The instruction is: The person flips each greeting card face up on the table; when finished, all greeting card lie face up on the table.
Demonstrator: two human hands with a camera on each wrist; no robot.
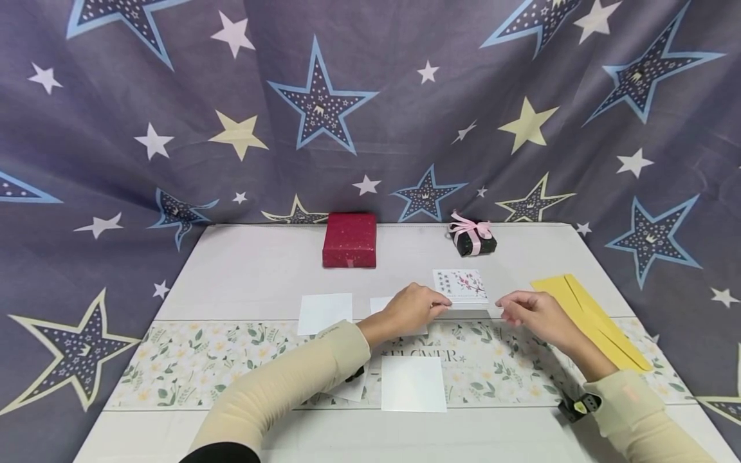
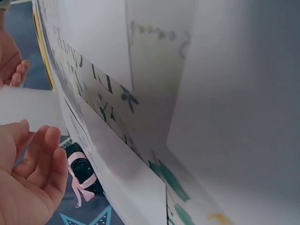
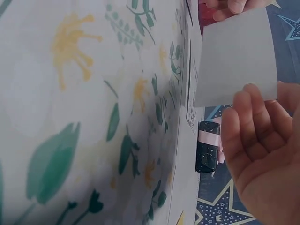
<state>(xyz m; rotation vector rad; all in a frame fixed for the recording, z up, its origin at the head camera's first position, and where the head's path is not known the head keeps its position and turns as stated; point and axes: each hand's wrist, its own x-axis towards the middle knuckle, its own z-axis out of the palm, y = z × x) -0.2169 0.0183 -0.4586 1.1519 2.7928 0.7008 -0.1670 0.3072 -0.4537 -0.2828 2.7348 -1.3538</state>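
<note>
Between my two hands is a thin white card [image 3: 239, 61], its plain side facing the right wrist view. My left hand [image 1: 412, 310] pinches one edge of it. At the opposite corner, my right hand [image 1: 537, 315] holds it between thumb and fingers. Right behind it in the head view shows a card printed with red blossoms and dark characters [image 1: 463, 284]. White square sheets lie around my left arm: one sheet [image 1: 325, 312] to the left, another sheet [image 1: 413, 384] nearer me, others partly hidden beneath the arm.
A dark red wrapped box [image 1: 349, 241] sits at the table's back. Right of it is a small black box [image 1: 475, 241] tied with pink ribbon. Beside my right hand lies a yellow envelope [image 1: 599, 325]. A star-patterned cloth [image 1: 318, 109] hangs around the table [image 1: 243, 276].
</note>
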